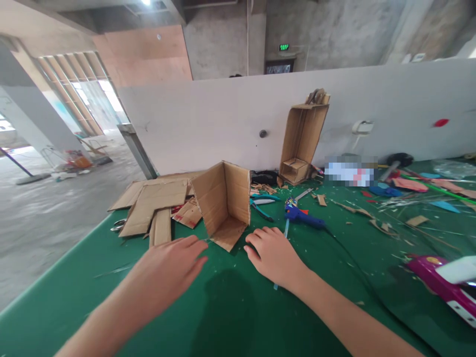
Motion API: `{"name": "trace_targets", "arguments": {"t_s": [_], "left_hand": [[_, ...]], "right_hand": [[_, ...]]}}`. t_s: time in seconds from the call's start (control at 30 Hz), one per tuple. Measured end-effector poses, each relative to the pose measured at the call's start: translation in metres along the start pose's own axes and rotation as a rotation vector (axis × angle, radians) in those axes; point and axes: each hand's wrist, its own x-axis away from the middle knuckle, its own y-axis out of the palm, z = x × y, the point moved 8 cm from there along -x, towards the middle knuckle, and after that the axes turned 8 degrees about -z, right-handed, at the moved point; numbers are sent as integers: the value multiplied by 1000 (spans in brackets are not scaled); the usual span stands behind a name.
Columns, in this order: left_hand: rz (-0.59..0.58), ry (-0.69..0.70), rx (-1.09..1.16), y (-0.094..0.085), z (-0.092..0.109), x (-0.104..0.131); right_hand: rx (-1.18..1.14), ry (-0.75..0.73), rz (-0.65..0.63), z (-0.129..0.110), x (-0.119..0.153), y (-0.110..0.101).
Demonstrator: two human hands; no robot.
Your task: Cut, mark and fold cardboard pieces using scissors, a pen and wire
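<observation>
A cardboard corner piece, made of two upright walls and a floor, stands on the green table with its open side towards me. To its near left is my left hand, holding nothing, thumb and fingers apart. My right hand hovers by its near right, fingers bent and spread, also without anything in it. Neither hand clearly touches the cardboard. Beyond my right hand lies a blue glue gun with a black cord. Teal-handled pliers rest between the corner piece and the glue gun.
Flat cardboard sheets are stacked at the left, with scissors beside them. A tall cardboard box leans near the white partition. Scraps and plastic strips litter the right side. A magenta tool sits at the right edge of the green table.
</observation>
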Motion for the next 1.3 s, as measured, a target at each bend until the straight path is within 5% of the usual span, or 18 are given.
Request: {"name": "trace_targets", "arguments": {"t_s": [0.13,0.3,0.93,1.13,1.23,1.3], "left_hand": [[-73,-39,-164,9,39,-39],[-79,-21,-162,20,48,-67],[-81,18,-105,18,49,-75],[-121,49,-69,15,46,-68],[-112,52,-62,16,46,-69],[-96,45,-69,17,46,-70]], "right_hand": [[98,-13,-68,4,0,4],[104,-61,-122,8,4,3],[-12,-110,-88,26,2,-9],[379,412,-117,106,15,-36],[336,513,-323,141,25,-21],[314,525,-349,152,27,-16]]}}
